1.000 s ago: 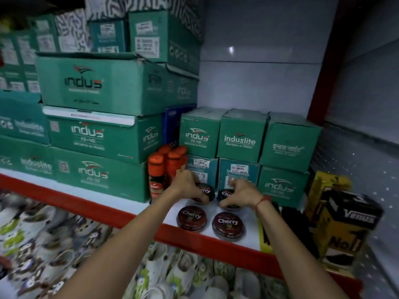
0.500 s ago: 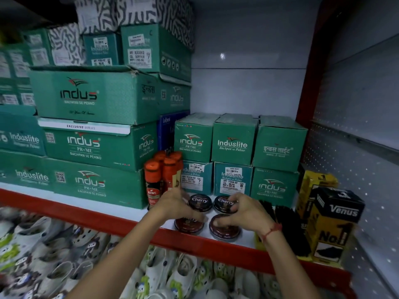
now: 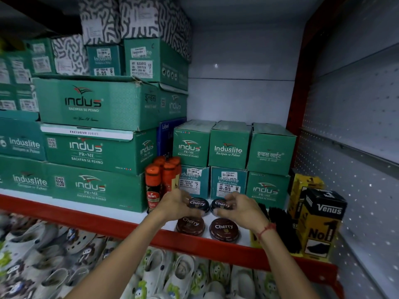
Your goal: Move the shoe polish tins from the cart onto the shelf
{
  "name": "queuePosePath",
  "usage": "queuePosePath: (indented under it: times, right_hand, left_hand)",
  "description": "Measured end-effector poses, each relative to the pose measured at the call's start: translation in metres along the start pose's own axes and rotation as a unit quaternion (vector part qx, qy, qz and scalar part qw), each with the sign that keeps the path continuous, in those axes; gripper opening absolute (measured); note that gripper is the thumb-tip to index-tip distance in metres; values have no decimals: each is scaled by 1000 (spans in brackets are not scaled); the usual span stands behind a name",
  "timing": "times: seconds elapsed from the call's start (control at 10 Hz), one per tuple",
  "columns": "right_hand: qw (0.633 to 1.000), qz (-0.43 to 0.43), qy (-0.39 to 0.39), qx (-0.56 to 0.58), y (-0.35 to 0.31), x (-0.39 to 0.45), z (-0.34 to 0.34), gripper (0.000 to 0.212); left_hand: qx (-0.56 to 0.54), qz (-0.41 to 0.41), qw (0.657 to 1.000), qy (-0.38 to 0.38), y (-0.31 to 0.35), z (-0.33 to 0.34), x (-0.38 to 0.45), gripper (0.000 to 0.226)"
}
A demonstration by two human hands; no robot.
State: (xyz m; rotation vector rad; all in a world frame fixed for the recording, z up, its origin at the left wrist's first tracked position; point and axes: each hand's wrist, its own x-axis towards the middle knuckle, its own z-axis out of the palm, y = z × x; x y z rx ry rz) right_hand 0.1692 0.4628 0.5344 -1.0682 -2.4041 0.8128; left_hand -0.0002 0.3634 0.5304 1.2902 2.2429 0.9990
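Head view: four "Cherry" tins (image 3: 224, 229) on shelf (image 3: 121, 225) beside Kiwi bottle (image 3: 152, 188)

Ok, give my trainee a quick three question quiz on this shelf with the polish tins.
1. How many Cherry tins show on the shelf?
2. True or false: the Kiwi bottles stand right of the tins.
3. What lies between the tins and the yellow Venus boxes: A brushes, B sandals, C tape?

Key: 1. four; 2. false, left; 3. A.
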Motion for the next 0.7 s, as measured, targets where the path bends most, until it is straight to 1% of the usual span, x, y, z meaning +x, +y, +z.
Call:
queuePosePath:
  times: [0.1, 0.2, 0.3, 0.4, 0.5, 0.6, 0.7]
  right_hand:
    - [999, 6, 43, -28, -2, 19, 7, 44]
    - [997, 34, 37, -62, 1, 36, 17, 56]
    - [995, 38, 6, -96, 3, 46, 20, 72]
    - [995, 32, -25, -87, 6, 50, 16, 76]
    - [994, 38, -59, -79, 8, 54, 12, 82]
    - [992, 44, -72, -97, 5, 55, 10, 84]
    - [994, 35, -48, -94, 0, 54, 7, 81]
  left_hand:
    - [36, 10, 998, 55, 6, 3, 12, 47]
    - [90, -8, 994, 65, 7, 12, 28, 46]
    - [140, -14, 989, 45, 9, 16, 38, 43]
    - [147, -10, 989, 17, 9, 12, 41, 46]
    - [137, -7, 990, -9, 5, 6, 46, 40]
    - [136, -8, 991, -10, 3, 8, 50, 47]
    - [131, -7, 991, -6, 5, 7, 52, 46]
